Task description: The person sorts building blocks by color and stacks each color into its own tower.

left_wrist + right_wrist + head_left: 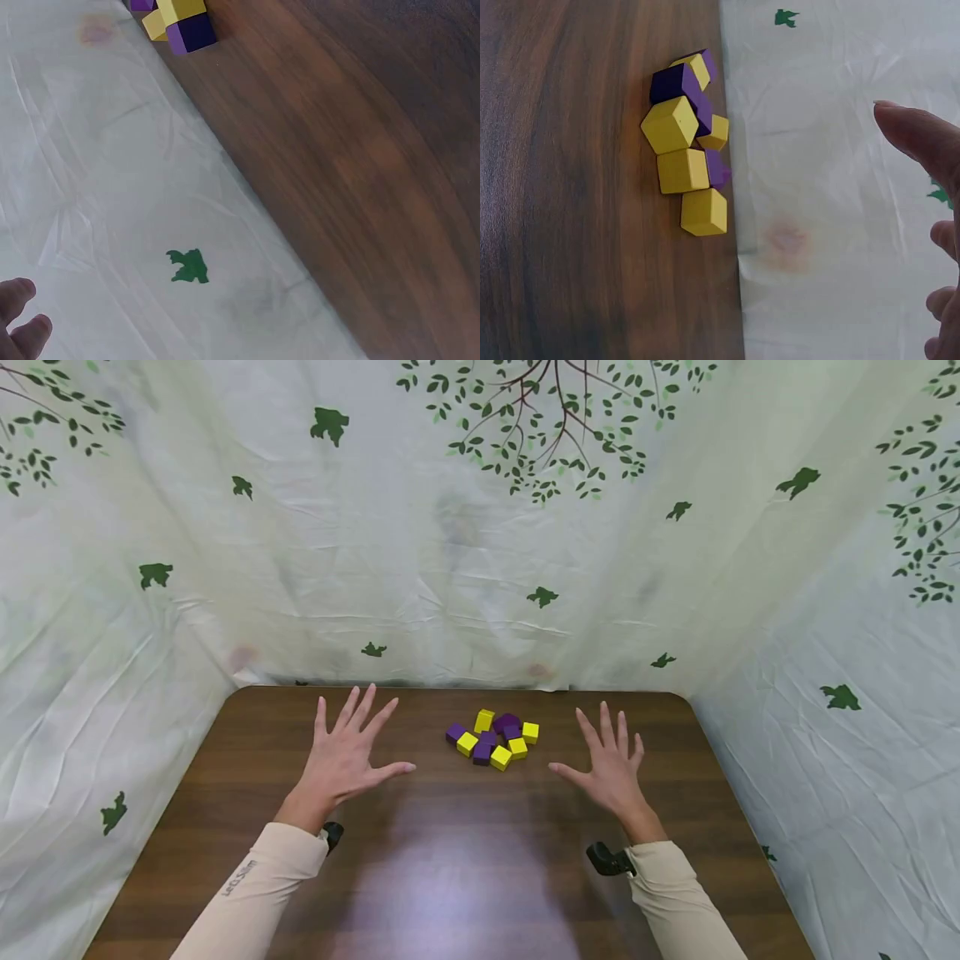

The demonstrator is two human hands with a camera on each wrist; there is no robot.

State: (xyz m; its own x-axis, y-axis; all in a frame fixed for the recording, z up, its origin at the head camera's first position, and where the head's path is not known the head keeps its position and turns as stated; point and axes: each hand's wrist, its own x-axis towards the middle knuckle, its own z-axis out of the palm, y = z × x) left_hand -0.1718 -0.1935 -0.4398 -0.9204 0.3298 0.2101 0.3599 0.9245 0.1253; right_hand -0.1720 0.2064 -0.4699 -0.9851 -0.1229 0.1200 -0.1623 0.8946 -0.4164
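Observation:
Several small yellow and purple cubes lie in a loose cluster near the table's far edge, among them a yellow cube (501, 758) at the front and a purple cube (455, 733) at the left. In the head view my left hand (341, 760) is left of the cluster, fingers spread and holding nothing. Spread in the same way, my right hand (611, 768) is to the right of the cubes, apart from them. The right wrist view shows a yellow cube (704, 211) at the cluster's end and the right thumb (922, 139). Part of the cluster, with a purple cube (192, 34), enters the left wrist view.
The brown wooden table (450, 877) has rounded far corners. Behind it and at both sides hangs a pale cloth (450, 568) printed with green leaves and branches. A dark wrist device (609, 858) sits on the right wrist, another on the left.

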